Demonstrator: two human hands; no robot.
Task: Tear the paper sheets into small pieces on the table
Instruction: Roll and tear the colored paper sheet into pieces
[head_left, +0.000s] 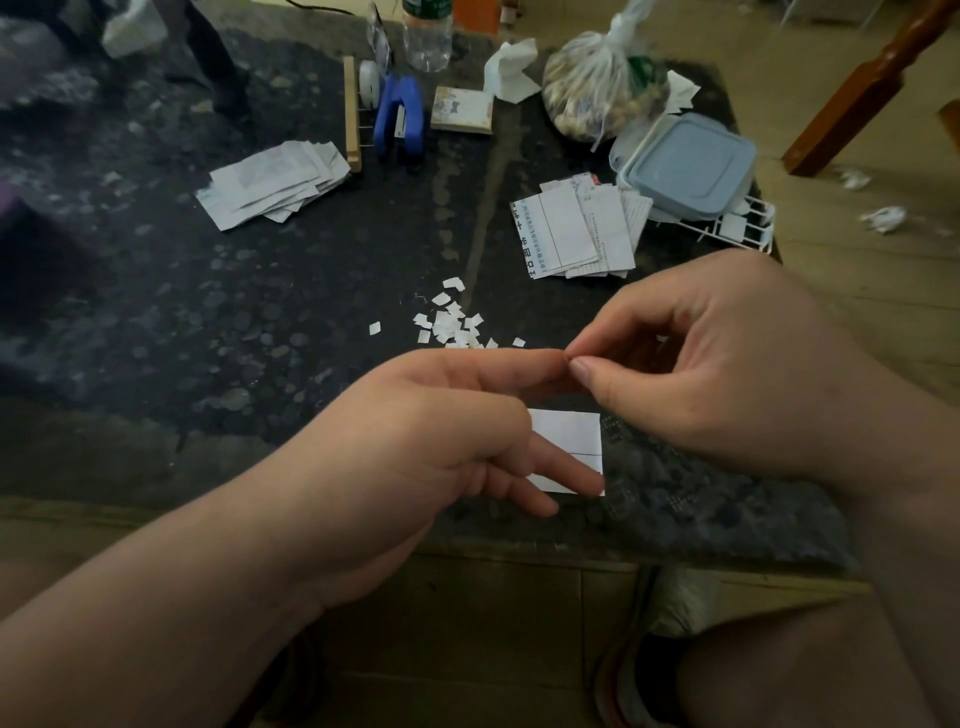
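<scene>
My left hand (441, 441) holds a white paper strip (569, 441) over the near edge of the dark table (234, 338); its lower fingers lie across the strip. My right hand (701, 364) meets the left fingertips at the strip's top, thumb and forefinger pinching there. The paper's top edge is hidden behind the fingers. A small heap of torn white bits (452, 322) lies on the table just beyond my hands. Two stacks of paper sheets wait further back, one at the left (270, 182) and one at the right (576, 228).
Along the far side stand a blue stapler (400, 119), a wooden holder (352, 114), a small notepad (462, 110), a water bottle (427, 36), a plastic bag of items (597, 88) and a blue-lidded box (685, 161) on a white wire rack (748, 228). Crumpled paper (883, 218) lies on the floor.
</scene>
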